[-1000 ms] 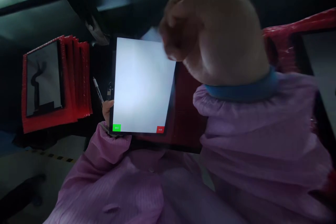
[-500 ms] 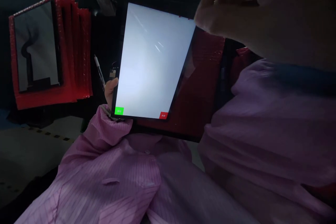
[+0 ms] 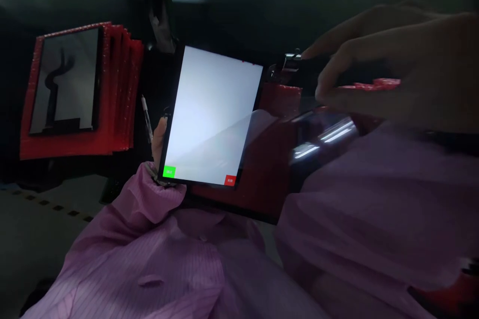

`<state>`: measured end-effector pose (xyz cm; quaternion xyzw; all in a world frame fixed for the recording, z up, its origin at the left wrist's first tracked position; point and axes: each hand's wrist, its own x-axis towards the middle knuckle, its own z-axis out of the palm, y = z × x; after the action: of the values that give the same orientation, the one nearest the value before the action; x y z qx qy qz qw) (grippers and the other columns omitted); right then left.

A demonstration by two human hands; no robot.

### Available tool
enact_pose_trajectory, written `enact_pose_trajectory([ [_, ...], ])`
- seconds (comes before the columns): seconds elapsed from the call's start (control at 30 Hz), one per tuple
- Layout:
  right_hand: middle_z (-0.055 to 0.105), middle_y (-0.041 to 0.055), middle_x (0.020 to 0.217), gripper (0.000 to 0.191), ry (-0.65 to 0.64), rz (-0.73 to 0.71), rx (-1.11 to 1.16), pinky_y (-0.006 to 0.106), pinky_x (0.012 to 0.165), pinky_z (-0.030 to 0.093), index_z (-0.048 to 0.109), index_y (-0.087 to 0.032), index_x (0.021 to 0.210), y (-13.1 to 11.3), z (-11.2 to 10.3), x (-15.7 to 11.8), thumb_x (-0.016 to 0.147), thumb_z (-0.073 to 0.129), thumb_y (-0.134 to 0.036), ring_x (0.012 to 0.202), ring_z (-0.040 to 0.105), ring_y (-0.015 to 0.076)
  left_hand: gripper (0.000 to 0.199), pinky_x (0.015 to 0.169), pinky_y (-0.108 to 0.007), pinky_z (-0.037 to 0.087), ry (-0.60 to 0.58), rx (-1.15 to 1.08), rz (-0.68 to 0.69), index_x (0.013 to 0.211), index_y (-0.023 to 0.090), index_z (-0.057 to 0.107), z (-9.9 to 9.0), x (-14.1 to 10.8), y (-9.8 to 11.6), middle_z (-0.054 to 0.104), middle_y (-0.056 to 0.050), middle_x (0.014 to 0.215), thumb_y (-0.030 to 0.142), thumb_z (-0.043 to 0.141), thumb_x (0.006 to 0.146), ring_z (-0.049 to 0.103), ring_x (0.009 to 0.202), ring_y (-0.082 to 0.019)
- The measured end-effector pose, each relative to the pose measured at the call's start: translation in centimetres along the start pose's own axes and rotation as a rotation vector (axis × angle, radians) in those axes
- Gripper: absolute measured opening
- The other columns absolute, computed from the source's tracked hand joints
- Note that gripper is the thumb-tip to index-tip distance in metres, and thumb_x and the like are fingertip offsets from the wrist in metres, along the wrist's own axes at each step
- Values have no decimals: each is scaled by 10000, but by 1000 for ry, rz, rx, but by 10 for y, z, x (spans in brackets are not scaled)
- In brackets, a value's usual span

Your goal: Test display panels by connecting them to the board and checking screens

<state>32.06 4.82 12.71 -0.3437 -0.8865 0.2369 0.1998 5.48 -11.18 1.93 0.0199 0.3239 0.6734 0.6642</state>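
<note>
My left hand grips the lower left edge of a lit tablet-like display panel, its fingers mostly hidden behind the panel. The screen glows plain white, with a green button and a red button at its bottom corners. My right hand hovers to the right of the panel, blurred, with its fingers apart. Its index fingertip is close to a small metal clip past the panel's top right corner. Nothing shows clearly in that hand.
A stack of red bubble-wrap sleeves stands at the left, topped by a panel with a dark curved shape. A pen stands beside my left hand. Red bubble wrap and a glossy dark surface lie right of the panel.
My right hand has moved off the panel's top right corner, down and to the right, with its fingers spread. The left hand still grips the panel, and the whole view has tilted slightly.
</note>
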Motion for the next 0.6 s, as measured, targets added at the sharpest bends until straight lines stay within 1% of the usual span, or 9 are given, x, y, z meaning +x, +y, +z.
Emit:
enact_pose_trajectory([
  [0.07,665,-50,1232,145,-29,-91,-65,426,1080,390,648,-349,745,8,2,3,833,599,-453,1245,560,204,423,1054,-364,524,13,-17,-2,1215,180,704,-2,0,0,771,-22,1143,469,538,956,688,1169,-256],
  [0.1,663,-39,1223,147,-30,-105,-73,444,1101,372,637,-341,738,11,3,5,839,582,-433,1247,559,207,417,1036,-354,533,7,-22,2,1206,186,708,-3,0,0,773,-21,1137,474,546,951,699,1146,-250],
  [0.17,668,-17,1185,146,-14,-58,-53,501,1097,368,636,-320,683,14,4,9,797,583,-394,1238,571,240,411,997,-341,554,-17,-29,-2,1197,198,711,-6,0,0,775,-14,1129,480,569,933,719,1098,-238],
  [0.23,668,13,1158,150,10,3,-20,551,1047,396,634,-291,622,16,6,13,741,581,-365,1249,568,287,411,978,-341,566,-24,-28,-17,1193,205,713,-8,1,0,779,-7,1108,483,599,911,735,1050,-232],
  [0.3,665,39,1151,129,17,30,14,563,1024,419,641,-275,617,16,8,17,715,592,-344,1244,570,306,429,985,-360,568,-15,-24,-36,1196,210,714,-8,0,0,779,-8,1107,500,613,896,736,1049,-241],
  [0.37,670,51,1139,102,47,16,24,547,1057,410,642,-271,640,16,10,20,718,603,-324,1183,602,279,451,983,-389,574,-7,-20,-47,1188,217,721,-5,-1,0,776,-13,1119,531,610,885,727,1075,-260],
  [0.43,679,53,1136,91,67,6,16,500,1069,417,644,-272,663,15,11,21,732,601,-313,1133,624,240,454,971,-414,586,-9,-8,-39,1168,229,734,-1,-2,-1,777,-11,1116,551,606,875,714,1105,-285],
  [0.53,679,44,1170,100,80,16,7,438,1034,446,648,-270,677,12,13,22,751,592,-307,1137,628,212,439,974,-432,591,-9,32,-13,1141,254,753,5,-3,-2,783,-1,1092,564,610,865,689,1148,-328],
  [0.6,685,33,1169,98,92,9,3,415,1014,454,648,-274,677,10,14,23,762,601,-285,1141,628,202,458,976,-434,592,-14,62,1,1147,260,758,7,-3,-3,779,-3,1112,585,613,858,669,1182,-351],
])
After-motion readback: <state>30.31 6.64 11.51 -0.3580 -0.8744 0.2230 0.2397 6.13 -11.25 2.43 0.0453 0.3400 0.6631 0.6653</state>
